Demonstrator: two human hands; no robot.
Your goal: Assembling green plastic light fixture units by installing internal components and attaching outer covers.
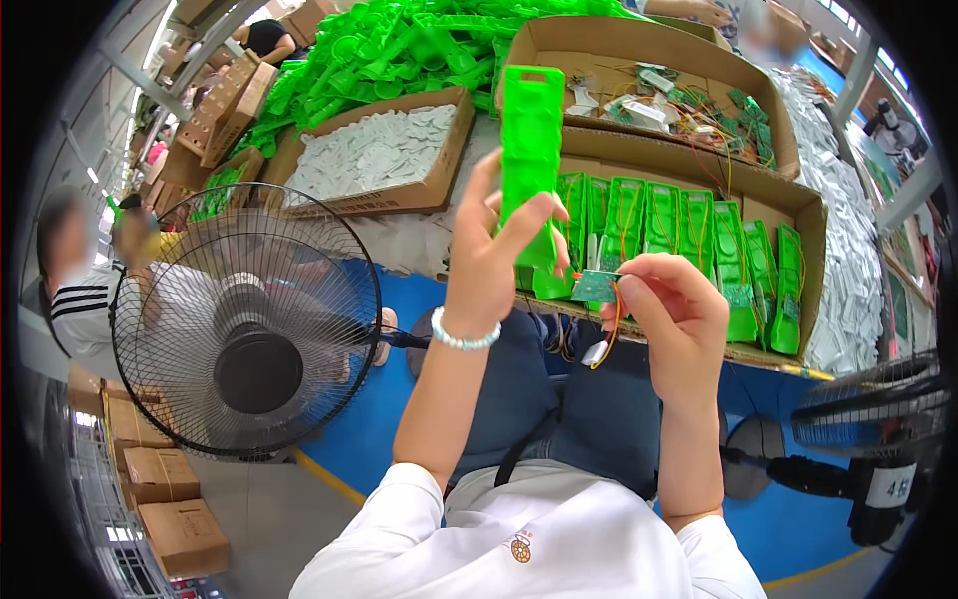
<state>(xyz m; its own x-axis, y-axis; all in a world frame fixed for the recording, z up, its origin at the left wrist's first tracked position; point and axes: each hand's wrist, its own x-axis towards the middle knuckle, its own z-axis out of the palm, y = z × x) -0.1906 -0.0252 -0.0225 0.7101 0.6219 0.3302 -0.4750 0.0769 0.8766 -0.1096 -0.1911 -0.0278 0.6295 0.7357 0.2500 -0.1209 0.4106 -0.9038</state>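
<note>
**Two hands, one green shell and one small board**

Two hands are raised in front of the cartons. The left hand [489, 255] grasps a long green shell [531, 150] upright; its thumb and fingers close around the lower part, so the bottom end of the shell is hidden behind them. The right hand [674, 304] pinches a small green board [597, 287] just beside the left fingertips. The board is partly covered by the fingers, and its details are too small to read. Thin red and yellow wires [611, 334] hang below the right fingers to a small white part [596, 352].

Behind the fingers lies an open carton [798, 215] with a row of green shells standing in it; its near edge is hidden by both hands. Above it is a second carton [559, 40] with loose boards and wires. To the left of the left hand, a flat carton [444, 165] holds white pieces. A black fan [244, 324] stands further left, and below it brown sealed boxes [165, 489] are cut off by the dark rim.
</note>
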